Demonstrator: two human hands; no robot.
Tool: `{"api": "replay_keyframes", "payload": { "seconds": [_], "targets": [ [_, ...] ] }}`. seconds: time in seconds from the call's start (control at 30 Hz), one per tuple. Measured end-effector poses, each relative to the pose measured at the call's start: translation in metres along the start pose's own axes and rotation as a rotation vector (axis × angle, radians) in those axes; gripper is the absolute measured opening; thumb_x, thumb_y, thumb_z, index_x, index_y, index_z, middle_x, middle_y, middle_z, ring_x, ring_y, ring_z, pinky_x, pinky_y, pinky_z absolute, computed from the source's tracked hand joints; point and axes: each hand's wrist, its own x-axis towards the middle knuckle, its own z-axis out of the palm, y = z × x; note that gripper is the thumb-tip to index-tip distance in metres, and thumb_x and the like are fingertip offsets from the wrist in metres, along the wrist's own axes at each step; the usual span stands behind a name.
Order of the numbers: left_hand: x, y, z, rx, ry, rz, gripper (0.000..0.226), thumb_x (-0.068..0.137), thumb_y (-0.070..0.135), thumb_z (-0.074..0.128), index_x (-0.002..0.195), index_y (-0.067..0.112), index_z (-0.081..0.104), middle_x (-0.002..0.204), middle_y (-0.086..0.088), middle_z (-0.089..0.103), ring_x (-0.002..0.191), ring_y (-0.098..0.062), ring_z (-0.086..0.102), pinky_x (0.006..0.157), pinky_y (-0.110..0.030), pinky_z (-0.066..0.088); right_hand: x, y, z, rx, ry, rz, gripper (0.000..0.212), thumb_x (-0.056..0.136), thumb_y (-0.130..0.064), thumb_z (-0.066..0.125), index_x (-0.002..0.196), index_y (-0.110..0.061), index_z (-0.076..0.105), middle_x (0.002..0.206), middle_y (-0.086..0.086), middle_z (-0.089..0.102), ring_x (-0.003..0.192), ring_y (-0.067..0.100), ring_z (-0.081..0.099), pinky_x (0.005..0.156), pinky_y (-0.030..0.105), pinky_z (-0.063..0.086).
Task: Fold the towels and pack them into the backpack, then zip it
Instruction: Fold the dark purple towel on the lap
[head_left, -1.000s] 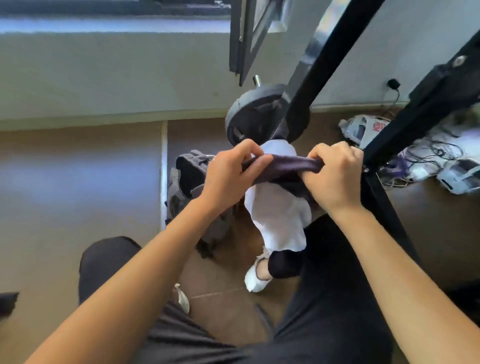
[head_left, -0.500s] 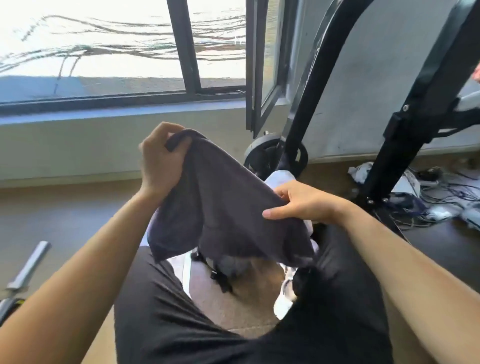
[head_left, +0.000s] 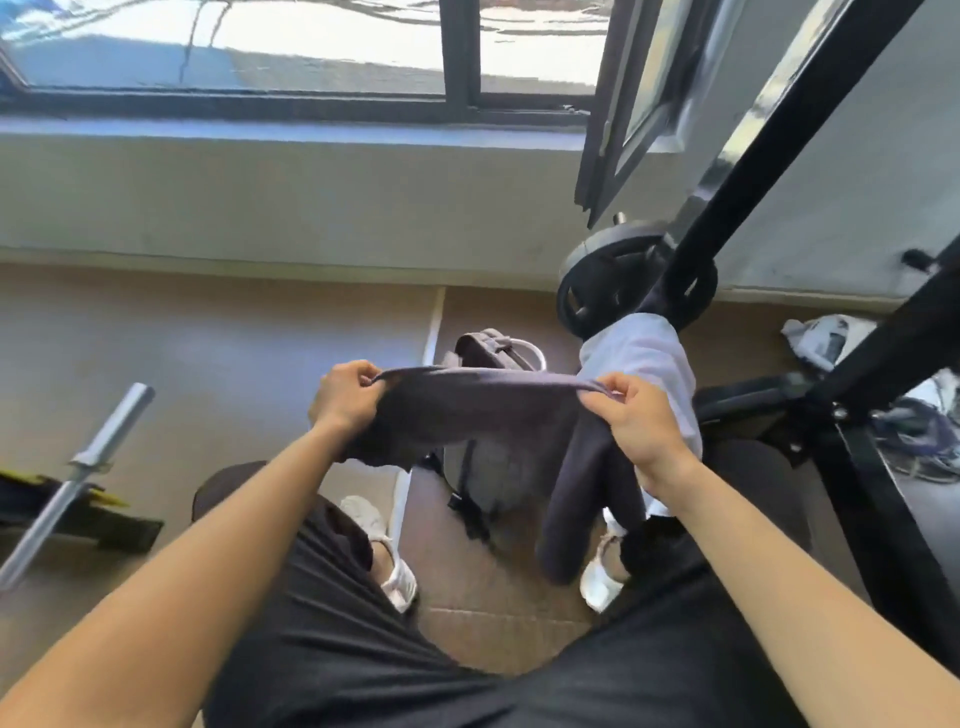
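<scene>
Folding step: left hand (head_left: 345, 397) and right hand (head_left: 636, 423) each pinch the dark towel (head_left: 483, 410) mid-frame, stretched above the backpack (head_left: 493, 457). Next: bring corners together, halve it, aligned.

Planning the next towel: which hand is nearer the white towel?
Right. The right hand sits right beside the white towel; the left hand is far to its left, across the dark towel.

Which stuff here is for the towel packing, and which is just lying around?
For the job: dark grey towel stretched between left hand and right hand; white cloth, probably another towel; grey backpack on the floor.

Just lying about: barbell; weight plate; tangle of cables.
</scene>
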Motion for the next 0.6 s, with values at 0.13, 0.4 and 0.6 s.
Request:
{"api": "replay_keyframes", "payload": {
  "seconds": [0.13,0.4,0.6],
  "targets": [
    [0.002,-0.036,0.022,-0.034,0.014,-0.097,0.019,0.094,0.033,0.065,0.105,0.019,0.073,0.104,-0.007,0.076,0.097,-0.031,0.069,0.084,-0.040,0.055,0.014,-0.012,0.005,-0.076,0.082,-0.107,0.008,0.093,-0.015,0.071,0.089,-0.009,0.068,0.080,0.001,0.066,0.077,0.011,0.059,0.076,0.027,0.050],
    [-0.028,-0.073,0.040,-0.484,0.281,-0.433,0.026,0.102,0.023,0.058,0.118,0.003,0.060,0.108,-0.010,0.061,0.097,-0.024,0.055,0.080,-0.029,0.040,0.011,0.055,0.031,-0.439,-0.320,0.123,0.020,0.082,-0.018,0.079,0.071,-0.011,0.065,0.063,0.000,0.052,0.062,0.012,0.046,0.060,0.030,0.036],
    [-0.035,-0.075,0.035,-0.428,0.349,-0.356,0.015,0.101,0.024,0.060,0.101,0.011,0.052,0.100,-0.005,0.058,0.092,-0.022,0.054,0.076,-0.028,0.038,0.011,0.111,0.027,-0.833,-0.484,0.216,0.034,0.079,-0.034,0.080,0.061,-0.018,0.056,0.064,0.000,0.055,0.065,0.018,0.053,0.060,0.032,0.038]
  ]
}}
